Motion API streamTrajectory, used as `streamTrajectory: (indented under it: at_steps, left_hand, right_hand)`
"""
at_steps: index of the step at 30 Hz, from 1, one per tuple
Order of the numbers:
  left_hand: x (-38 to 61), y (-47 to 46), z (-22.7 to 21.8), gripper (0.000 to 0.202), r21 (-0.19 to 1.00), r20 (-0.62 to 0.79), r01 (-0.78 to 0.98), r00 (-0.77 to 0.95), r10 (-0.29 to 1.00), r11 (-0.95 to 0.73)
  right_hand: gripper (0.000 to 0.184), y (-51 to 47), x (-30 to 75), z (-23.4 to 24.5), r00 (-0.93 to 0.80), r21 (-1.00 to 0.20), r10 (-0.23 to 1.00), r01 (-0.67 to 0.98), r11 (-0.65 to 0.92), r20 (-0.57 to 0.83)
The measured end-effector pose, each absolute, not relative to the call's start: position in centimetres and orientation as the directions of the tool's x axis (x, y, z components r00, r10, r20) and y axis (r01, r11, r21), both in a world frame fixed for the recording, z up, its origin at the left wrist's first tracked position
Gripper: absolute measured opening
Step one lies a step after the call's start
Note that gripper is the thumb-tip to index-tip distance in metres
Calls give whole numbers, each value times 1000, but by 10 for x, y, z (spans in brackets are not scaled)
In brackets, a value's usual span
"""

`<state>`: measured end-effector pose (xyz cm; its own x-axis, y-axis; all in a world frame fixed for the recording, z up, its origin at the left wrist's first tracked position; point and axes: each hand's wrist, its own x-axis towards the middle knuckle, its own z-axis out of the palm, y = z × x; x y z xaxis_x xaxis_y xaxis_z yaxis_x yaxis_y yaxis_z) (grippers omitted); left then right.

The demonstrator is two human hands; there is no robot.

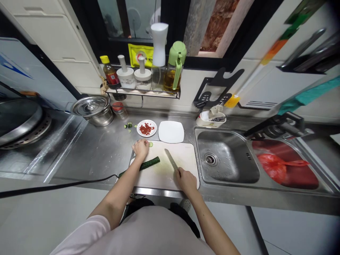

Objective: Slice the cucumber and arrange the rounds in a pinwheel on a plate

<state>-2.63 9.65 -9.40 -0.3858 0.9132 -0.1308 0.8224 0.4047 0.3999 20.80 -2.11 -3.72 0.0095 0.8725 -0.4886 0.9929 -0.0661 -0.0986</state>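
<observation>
My right hand (186, 181) grips a kitchen knife (171, 159) by its handle, the blade slanting up and left over the white cutting board (183, 152). At the board's upper left corner is my left hand (140, 148), its fingers curled together; whatever they may hold is hidden. A thin cucumber slice (151, 144) lies just right of those fingers. The dark green cucumber (150, 163) rests across the board, partly covered by my left forearm, with its cut end toward the knife.
Behind the board stand a plate of red pieces (146, 128) and a white square plate (171, 131). Cucumber scraps (129, 125) lie left of them. To the right is a sink (228, 156) holding a red bag (273, 166) in its second basin. A lidded pot (94, 111) stands left.
</observation>
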Motion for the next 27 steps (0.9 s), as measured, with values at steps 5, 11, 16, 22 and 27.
streamTrajectory:
  at_steps: [5, 11, 16, 22, 27]
  left_hand:
    - [-29, 90, -95, 20, 389, -146, 826, -381, 913, 407]
    - [-29, 91, -95, 17, 412, -190, 813, -366, 911, 412]
    - [-36, 83, -86, 19, 505, -141, 749, -420, 897, 430]
    - [-36, 36, -81, 22, 524, -30, 845, -104, 994, 104]
    - [-23, 4, -88, 27, 476, 11, 868, 156, 988, -142]
  right_hand:
    - [37, -21, 209, -40, 20, -100, 872, 992, -78, -489]
    - [36, -19, 209, -44, 21, -102, 866, 991, -83, -500]
    - [36, -18, 209, -44, 16, -107, 865, 991, -81, -502]
    - [33, -16, 210, -40, -24, -120, 857, 992, -44, -515]
    - [33, -10, 209, -33, -56, -144, 837, 989, -27, -544]
